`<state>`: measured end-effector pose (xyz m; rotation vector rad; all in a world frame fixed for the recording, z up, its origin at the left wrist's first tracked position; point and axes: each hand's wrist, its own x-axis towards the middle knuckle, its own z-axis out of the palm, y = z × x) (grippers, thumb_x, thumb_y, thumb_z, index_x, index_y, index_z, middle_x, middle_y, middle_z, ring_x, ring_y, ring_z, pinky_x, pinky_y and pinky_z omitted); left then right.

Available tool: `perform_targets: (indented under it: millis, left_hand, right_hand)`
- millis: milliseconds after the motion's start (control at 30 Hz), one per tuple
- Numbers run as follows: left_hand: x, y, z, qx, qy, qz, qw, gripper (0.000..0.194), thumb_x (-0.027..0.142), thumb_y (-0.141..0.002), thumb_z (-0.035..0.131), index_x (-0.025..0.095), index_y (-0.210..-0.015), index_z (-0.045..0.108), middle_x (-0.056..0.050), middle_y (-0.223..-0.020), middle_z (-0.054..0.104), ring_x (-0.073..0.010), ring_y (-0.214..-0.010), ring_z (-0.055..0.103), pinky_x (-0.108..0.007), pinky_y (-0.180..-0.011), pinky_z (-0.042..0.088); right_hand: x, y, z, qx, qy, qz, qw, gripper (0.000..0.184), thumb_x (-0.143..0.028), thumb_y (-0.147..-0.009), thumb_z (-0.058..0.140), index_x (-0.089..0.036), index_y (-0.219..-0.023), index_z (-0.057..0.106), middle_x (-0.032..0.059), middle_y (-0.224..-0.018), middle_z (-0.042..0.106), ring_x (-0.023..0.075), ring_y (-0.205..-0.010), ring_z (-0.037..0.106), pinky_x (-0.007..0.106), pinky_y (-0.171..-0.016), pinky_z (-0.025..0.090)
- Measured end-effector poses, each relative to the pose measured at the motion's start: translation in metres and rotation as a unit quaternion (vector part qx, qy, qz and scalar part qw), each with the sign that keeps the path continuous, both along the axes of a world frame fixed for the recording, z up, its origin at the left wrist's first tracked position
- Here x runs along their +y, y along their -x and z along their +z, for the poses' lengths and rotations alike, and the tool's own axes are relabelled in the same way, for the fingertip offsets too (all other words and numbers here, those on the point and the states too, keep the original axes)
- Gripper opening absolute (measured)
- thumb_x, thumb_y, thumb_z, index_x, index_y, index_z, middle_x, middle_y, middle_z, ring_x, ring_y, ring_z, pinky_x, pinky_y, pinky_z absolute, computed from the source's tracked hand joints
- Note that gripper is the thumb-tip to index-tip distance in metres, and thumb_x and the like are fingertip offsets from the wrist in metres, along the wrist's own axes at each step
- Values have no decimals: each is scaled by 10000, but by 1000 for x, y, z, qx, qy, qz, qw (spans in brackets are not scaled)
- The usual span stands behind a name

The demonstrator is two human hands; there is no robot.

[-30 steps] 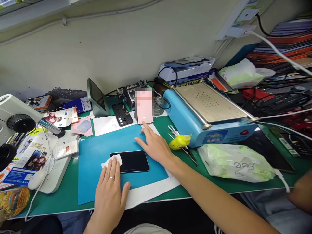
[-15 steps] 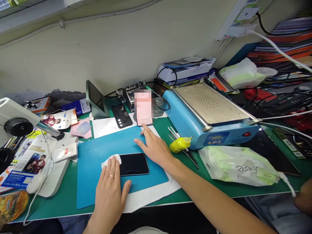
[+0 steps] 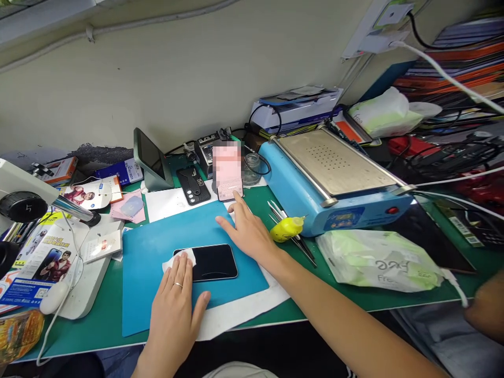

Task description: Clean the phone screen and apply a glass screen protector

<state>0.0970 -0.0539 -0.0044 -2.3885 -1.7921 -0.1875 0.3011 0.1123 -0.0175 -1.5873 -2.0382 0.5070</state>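
Note:
A dark-screened phone lies flat on a blue mat. My left hand, with a ring on one finger, rests flat over a white tissue on the phone's left end. Its fingers are straight and its thumb is spread. My right hand reaches toward a propped-up phone with a lit, partly blurred pink screen. The index finger is at the lower edge of that screen, and the thumb is apart. Nothing is held in the right hand. A black phone case lies beside the propped phone.
A blue machine with a perforated metal plate stands at right. A yellow bottle, thin tools and a tissue pack lie before it. A microscope stand is at left. Part of another person shows at the right edge.
The view has shifted slightly, so everything sits a little further left. My right index finger is still at the propped phone's lower screen; the left hand stays on the tissue.

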Motion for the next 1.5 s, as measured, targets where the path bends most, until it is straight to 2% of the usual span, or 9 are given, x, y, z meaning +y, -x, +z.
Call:
perform_targets:
  millis: [167, 500, 700, 867, 1000, 1133, 1267, 1367, 1500]
  left_hand:
    - [14, 3, 2, -12, 8, 8, 1000, 805, 482, -1087, 428, 183, -1689, -15, -168, -1633, 432, -323, -1502, 453, -499, -1112, 557]
    - [-6, 4, 5, 5, 8, 3, 1000, 784, 491, -1077, 444, 155, -1686, 81, -171, -1626, 441, -331, -1496, 461, -499, -1092, 575]
    - [17, -13, 2, -8, 25, -18, 999, 690, 470, -1080, 444, 101, -1631, 252, -186, -1599, 473, -339, -1486, 472, -508, -1096, 572]
    - [14, -32, 3, -25, 60, -57, 996, 658, 471, -1084, 432, 72, -1598, 330, -168, -1638, 405, -330, -1506, 440, -480, -1119, 557]
    - [9, -34, 9, -38, 108, -79, 990, 641, 435, -1094, 425, 116, -1631, 278, -110, -1669, 357, -296, -1530, 402, -455, -1160, 523]
    - [10, -28, 11, -45, 119, -97, 987, 703, 416, -1099, 421, 169, -1679, 110, -87, -1684, 326, -290, -1541, 376, -468, -1172, 509]
    - [12, -26, 9, -37, 108, -107, 988, 715, 403, -1105, 405, 170, -1683, 55, -82, -1683, 328, -285, -1541, 381, -464, -1160, 519]
    - [12, -24, 9, -37, 101, -106, 989, 692, 408, -1106, 406, 173, -1680, 98, -73, -1678, 347, -278, -1534, 400, -451, -1155, 525]
    - [10, -18, 7, -40, 87, -74, 993, 689, 417, -1094, 444, 188, -1673, 148, -77, -1670, 375, -277, -1534, 404, -451, -1166, 515]
  right_hand:
    - [2, -1, -1, 17, -7, -12, 1000, 397, -564, -1013, 422, -217, -1119, 581, 200, -1610, 452, 347, -1040, 724, 483, -745, 587]
    - [2, -2, 1, 24, 1, -14, 1000, 399, -580, -1018, 428, -219, -1115, 570, 177, -1616, 458, 314, -1027, 732, 441, -749, 591]
    - [0, 3, 5, -20, -16, 21, 999, 386, -550, -1029, 436, -209, -1146, 571, 158, -1677, 372, 305, -975, 745, 443, -731, 594]
    - [11, 3, 3, 6, -78, 73, 994, 408, -511, -1062, 384, -183, -1222, 567, 171, -1668, 383, 304, -1107, 720, 447, -838, 608]
    - [19, 4, -1, 13, -94, 98, 991, 450, -511, -1070, 363, -170, -1293, 555, 184, -1658, 395, 303, -1102, 715, 460, -846, 616]
    - [25, 9, -3, 1, -87, 106, 991, 505, -491, -1062, 410, -148, -1427, 484, 198, -1629, 436, 321, -1120, 709, 485, -892, 608]
    - [26, 12, -2, -22, -93, 108, 990, 469, -507, -1042, 466, -136, -1312, 561, 184, -1708, 283, 341, -1128, 708, 493, -844, 614]
    - [19, 7, -2, -12, -121, 103, 987, 439, -512, -1047, 454, -152, -1257, 594, 178, -1628, 446, 308, -1113, 719, 438, -804, 617]
    - [8, -2, -5, -10, -138, 62, 988, 410, -473, -1061, 425, -163, -1256, 609, 155, -1303, 720, 270, -1000, 753, 372, -718, 599]
